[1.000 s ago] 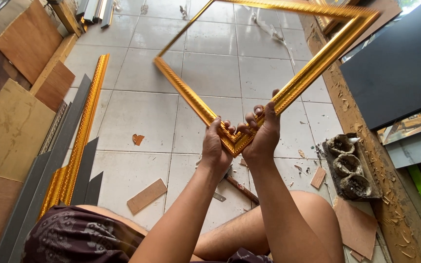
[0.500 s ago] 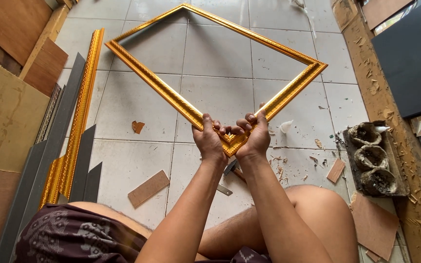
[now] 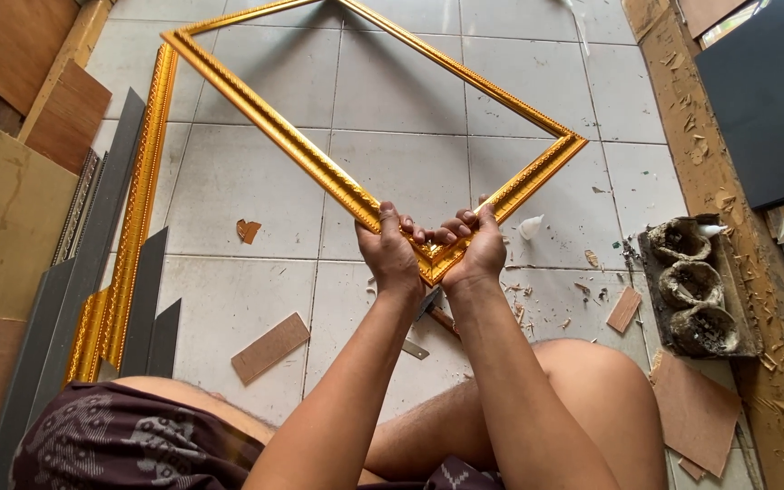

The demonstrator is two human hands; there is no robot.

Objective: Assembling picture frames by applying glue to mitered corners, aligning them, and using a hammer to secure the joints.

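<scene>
Far to the left of the fingers, long gold moulding strips (image 3: 133, 209) and grey strips (image 3: 93, 263) lie on the tiled floor (image 3: 229, 299) beside brown boards (image 3: 2, 209). A small wooden offcut (image 3: 269, 347) lies on the floor below and left of the fingers.

The left hand (image 3: 390, 254) is closed around the near corner of the gold picture frame (image 3: 319, 168); its fingers (image 3: 392, 220) wrap over the left rail. The right hand (image 3: 478, 249) is closed on the same corner from the other side, with its fingers (image 3: 465, 222) curled over the right rail and touching those of the left hand. The frame is held up above the floor, its far corners pointing away from the person, and the corner joint sits just below the fingertips.

To do this step well, I think both hands should squeeze the two rails toward each other with equal pressure, so the mitre closes without one rail sliding past the other. The frame should be kept flat, not twisted, because the long rails can bend the joint open.

To the right of the fingers, well apart, a dark tray (image 3: 702, 290) with three dirty pots stands on the floor among wood chips.
</scene>
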